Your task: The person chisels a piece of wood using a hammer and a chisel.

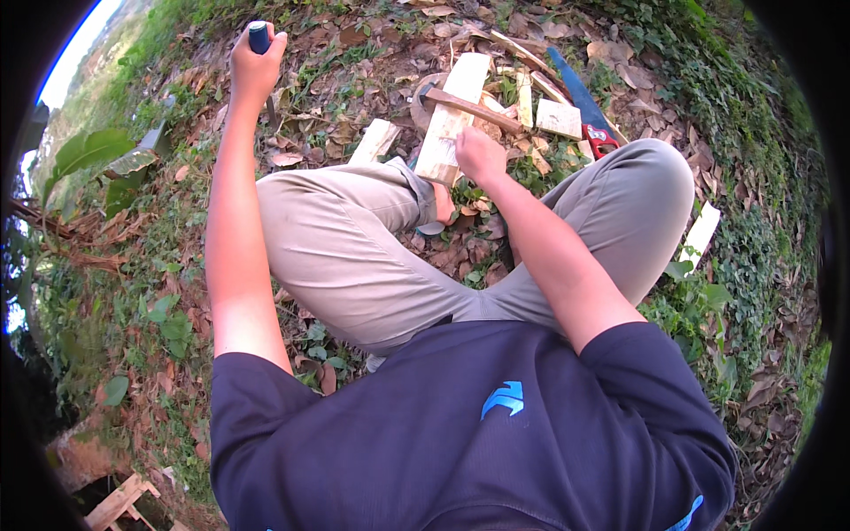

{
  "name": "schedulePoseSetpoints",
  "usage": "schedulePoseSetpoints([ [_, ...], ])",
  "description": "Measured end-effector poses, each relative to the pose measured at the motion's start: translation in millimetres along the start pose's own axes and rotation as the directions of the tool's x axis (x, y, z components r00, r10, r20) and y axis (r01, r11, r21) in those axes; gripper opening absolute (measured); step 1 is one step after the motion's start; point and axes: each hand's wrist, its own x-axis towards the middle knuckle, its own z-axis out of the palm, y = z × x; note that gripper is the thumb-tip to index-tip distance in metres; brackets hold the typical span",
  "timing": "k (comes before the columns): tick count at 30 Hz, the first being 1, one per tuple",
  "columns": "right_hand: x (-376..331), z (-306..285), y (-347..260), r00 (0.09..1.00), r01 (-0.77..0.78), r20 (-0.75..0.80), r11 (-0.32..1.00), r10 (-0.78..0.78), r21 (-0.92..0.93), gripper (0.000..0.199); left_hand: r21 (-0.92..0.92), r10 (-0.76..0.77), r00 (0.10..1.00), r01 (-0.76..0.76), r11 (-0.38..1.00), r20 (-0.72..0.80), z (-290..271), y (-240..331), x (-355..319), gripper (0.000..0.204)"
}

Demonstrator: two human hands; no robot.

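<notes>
I sit cross-legged on leaf-strewn ground. My left hand [254,66] is raised at the upper left and shut round the dark blue handle of a tool [258,37]; the tool's working end is hidden behind the hand. My right hand [479,156] presses down on the near end of a pale wooden plank [453,111] lying ahead of my knees. A hammer with a wooden handle [474,109] lies across that plank, just beyond the right hand.
Several short wood offcuts [559,118] lie around the plank, one [375,140] to its left. A blue saw with a red handle [584,106] lies at the right. A white board piece [701,234] sits by my right knee. A small wooden frame [115,504] is at the lower left.
</notes>
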Motion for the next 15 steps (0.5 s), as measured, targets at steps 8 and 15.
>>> schedulePoseSetpoints([
  [8,14.7,24.6,-6.4,0.539,-0.714,0.028,0.439,0.842,0.546,0.057,0.027,-0.025,0.999,0.025,0.999,-0.023,-5.6,-3.6,-0.2,0.02],
  [15,16.8,70.1,48.4,0.697,-0.695,0.389,0.436,0.602,0.572,0.086,-0.054,0.024,1.0,-0.024,0.998,0.007,28.2,10.2,10.5,0.018],
])
